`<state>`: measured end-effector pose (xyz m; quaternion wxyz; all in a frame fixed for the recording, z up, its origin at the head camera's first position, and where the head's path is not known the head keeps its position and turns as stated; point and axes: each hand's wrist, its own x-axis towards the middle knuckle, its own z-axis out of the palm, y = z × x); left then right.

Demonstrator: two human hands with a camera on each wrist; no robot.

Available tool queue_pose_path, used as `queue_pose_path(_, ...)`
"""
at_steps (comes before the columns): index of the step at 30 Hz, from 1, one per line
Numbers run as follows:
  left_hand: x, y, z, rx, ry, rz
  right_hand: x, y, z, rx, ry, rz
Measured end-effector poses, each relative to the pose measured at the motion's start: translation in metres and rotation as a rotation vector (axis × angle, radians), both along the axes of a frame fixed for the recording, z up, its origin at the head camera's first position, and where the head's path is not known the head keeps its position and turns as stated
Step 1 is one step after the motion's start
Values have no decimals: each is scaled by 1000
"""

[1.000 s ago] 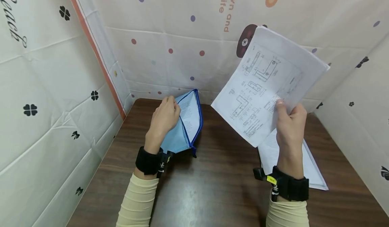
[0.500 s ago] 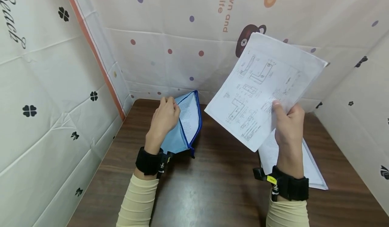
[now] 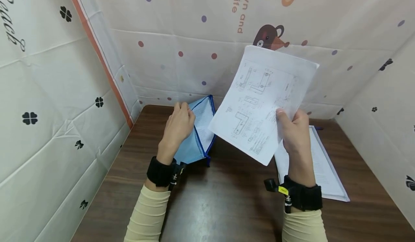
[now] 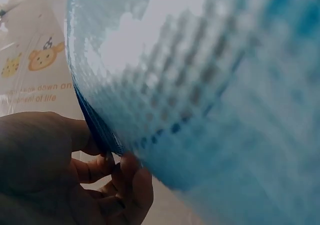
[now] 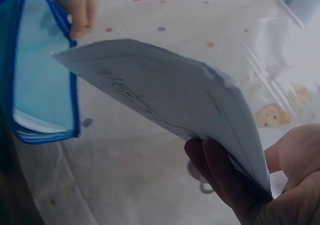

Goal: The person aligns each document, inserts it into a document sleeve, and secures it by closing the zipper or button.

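Observation:
My left hand (image 3: 179, 125) pinches the upper edge of a blue mesh zipper pouch (image 3: 188, 148), which gapes at the top with printed sheets visible inside. In the left wrist view, thumb and fingers (image 4: 135, 172) grip the pouch's dark blue edge. My right hand (image 3: 295, 134) holds a stack of papers (image 3: 259, 101) by its lower right edge, thumb on the front; the top sheet carries technical drawings. The stack's left corner overlaps the pouch's opening side in the head view. From the right wrist, the papers (image 5: 165, 90) bend slightly, and the open pouch (image 5: 45, 75) stands beyond them.
On the right of the brown wooden table (image 3: 207, 206) lies another stack of printed sheets (image 3: 324, 170), partly under the right forearm. A patterned white cloth (image 3: 162, 65) hangs behind and along both sides of the table.
My right hand has moved left with the papers, lowering them and bringing their corner to the pouch. The left hand still holds the pouch, shifted only slightly.

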<state>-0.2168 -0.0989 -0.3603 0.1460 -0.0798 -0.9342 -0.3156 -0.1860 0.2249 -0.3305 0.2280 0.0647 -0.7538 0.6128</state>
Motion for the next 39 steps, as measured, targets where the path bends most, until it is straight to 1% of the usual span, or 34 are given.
queue_pose_path(3,0,4,-1,3,9,-12,-4,-6,-5,26,-15,59)
queue_pose_path(7,-1,11,-2,-11,-5,-22,-6,-10,-10,66,-48,125)
queue_pose_path(10,-1,17,-4,-25,-23,-27,-8,-11,-12,109,-67,143)
queue_pose_path(13,-1,24,-6,-50,-32,-40,-9,-9,-15,160,-108,148)
queue_pose_path(15,-1,28,-7,-59,-27,-48,-10,-8,-17,190,-141,156)
queue_pose_path(18,-1,32,-10,-72,-10,-42,-14,-5,-20,222,-192,191)
queue_pose_path(24,-1,35,-13,-91,14,-29,-21,-5,-27,244,-238,242)
queue_pose_path(28,-1,35,-15,-110,23,-31,-21,-2,-27,251,-264,237)
queue_pose_path(30,-1,35,-16,-123,28,-31,-21,0,-27,237,-272,244)
queue_pose_path(35,-2,36,-16,-137,24,-21,-22,3,-26,213,-297,270)
queue_pose_path(39,-2,37,-16,-140,5,-6,-21,2,-26,262,-310,277)
